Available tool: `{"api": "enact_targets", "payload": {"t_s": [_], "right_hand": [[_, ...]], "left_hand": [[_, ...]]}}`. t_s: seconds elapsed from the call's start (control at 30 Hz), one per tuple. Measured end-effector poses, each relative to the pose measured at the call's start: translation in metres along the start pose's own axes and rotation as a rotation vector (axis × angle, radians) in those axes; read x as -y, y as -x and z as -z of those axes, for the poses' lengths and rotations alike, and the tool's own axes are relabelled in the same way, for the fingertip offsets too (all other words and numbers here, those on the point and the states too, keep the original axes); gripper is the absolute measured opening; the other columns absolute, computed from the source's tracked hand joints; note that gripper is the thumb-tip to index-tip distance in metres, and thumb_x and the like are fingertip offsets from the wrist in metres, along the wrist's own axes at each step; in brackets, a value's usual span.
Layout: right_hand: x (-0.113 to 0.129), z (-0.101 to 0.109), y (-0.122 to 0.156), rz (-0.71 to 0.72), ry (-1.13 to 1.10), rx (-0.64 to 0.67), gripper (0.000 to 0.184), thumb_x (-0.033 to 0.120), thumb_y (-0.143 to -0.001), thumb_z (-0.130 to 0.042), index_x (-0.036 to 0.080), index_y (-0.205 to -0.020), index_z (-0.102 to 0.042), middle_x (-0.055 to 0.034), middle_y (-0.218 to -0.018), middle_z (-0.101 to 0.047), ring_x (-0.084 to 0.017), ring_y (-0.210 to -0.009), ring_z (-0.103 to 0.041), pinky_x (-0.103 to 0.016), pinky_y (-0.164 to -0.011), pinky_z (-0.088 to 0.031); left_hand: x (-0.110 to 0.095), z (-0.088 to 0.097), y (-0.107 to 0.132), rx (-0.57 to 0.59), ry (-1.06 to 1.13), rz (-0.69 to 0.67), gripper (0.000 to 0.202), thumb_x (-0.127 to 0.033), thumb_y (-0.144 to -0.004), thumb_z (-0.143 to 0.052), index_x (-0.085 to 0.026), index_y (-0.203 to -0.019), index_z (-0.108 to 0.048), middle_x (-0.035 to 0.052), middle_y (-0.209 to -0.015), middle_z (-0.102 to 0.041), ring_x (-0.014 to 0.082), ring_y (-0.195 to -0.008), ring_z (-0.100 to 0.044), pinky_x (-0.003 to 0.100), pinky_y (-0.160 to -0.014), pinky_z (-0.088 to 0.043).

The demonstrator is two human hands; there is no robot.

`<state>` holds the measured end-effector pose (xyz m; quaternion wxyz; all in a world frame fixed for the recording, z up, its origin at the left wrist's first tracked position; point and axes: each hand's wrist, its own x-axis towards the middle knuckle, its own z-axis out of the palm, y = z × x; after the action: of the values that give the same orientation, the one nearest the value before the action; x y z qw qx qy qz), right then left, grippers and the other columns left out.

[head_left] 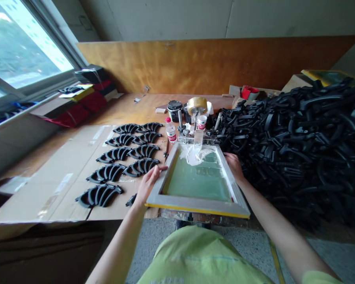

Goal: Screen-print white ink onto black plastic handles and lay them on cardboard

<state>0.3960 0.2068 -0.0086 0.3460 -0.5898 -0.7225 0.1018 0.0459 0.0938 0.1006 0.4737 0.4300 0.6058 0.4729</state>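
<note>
At the near edge of the table (pixel 121 112), the left hand (pixel 148 182) and right hand (pixel 234 166) are set apart, each gripping one side of a screen frame (pixel 195 201). Just past its far edge stands a bottle (pixel 170 131); leftward, ribbed black parts (pixel 114 154) line cardboard (pixel 68 193); a black heap (pixel 284 136) fills the table's right side.

Framed screen (pixel 198 180) between left hand (pixel 150 180) and right hand (pixel 234 166). Left of left hand: rows of parts (pixel 114 154) on cardboard sheet (pixel 59 167). Right of right hand: parts heap (pixel 290 134). Ahead of both, past screen: bottle (pixel 170 133), cup (pixel 201 122), tape roll (pixel 197 105), jar (pixel 174 111).
</note>
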Motion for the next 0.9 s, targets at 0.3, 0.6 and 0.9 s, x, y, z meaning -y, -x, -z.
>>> {"api": "enact_targets", "payload": {"t_s": [0.3, 0.6, 0.9], "right_hand": [[0.092, -0.03, -0.085, 0.314, 0.273, 0.207, 0.033, 0.019, -0.078, -0.064, 0.016, -0.111, -0.059, -0.0118, -0.11, -0.06, -0.026, -0.104, -0.054, -0.036, -0.087, -0.046], [0.101, -0.027, -0.025, 0.641, 0.268, 0.535, 0.016, 0.006, -0.076, -0.051, 0.015, -0.084, -0.061, -0.0085, -0.084, -0.064, -0.021, -0.087, -0.056, -0.028, -0.072, -0.041], [0.099, -0.028, -0.015, 0.614, 0.113, 0.393, 0.023, 0.002, -0.077, -0.049, 0.015, -0.09, -0.064, -0.0089, -0.091, -0.065, -0.022, -0.095, -0.055, -0.03, -0.077, -0.044]], "left_hand": [[0.121, -0.008, -0.003, 0.038, -0.009, 0.196, 0.074, -0.052, -0.074, -0.064, -0.021, -0.138, -0.045, 0.0012, -0.079, -0.068, 0.0158, -0.067, -0.062, 0.023, -0.061, -0.046], [0.116, -0.009, 0.001, 0.002, 0.004, 0.219, 0.066, -0.05, -0.072, -0.065, -0.019, -0.129, -0.056, 0.0027, -0.084, -0.07, 0.0168, -0.072, -0.063, 0.024, -0.065, -0.049], [0.107, -0.012, 0.004, -0.032, 0.046, 0.211, 0.065, -0.052, -0.069, -0.067, -0.018, -0.124, -0.059, 0.0028, -0.078, -0.07, 0.0167, -0.066, -0.063, 0.025, -0.06, -0.049]]}}
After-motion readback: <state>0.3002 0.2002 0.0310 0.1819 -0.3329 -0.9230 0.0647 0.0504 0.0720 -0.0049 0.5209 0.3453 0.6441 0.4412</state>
